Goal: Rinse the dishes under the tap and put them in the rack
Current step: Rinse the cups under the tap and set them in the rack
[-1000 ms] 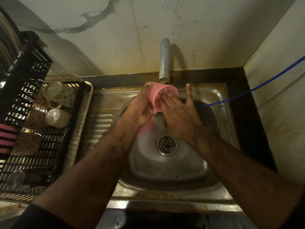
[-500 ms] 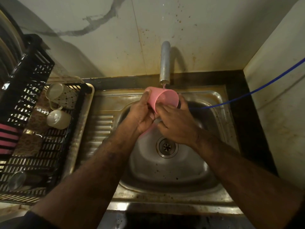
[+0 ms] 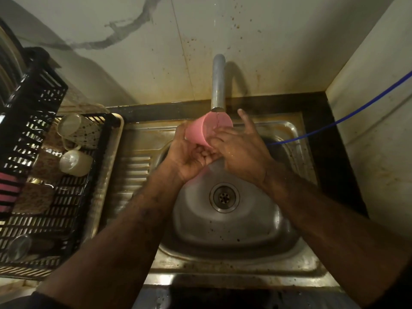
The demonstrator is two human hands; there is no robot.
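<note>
A home kitchen. A steel sink (image 3: pixel 223 241) with a tap (image 3: pixel 218 83) sits against stained wall tiles (image 3: pixel 133 63). Left of the fingers (image 3: pixel 244 117), a black rack (image 3: pixel 33 152) holds mugs (image 3: pixel 74 162).

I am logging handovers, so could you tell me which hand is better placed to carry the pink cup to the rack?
Probably the left hand: it grips the pink cup, and the rack sits on that side. The right hand only rubs the rim.
</note>
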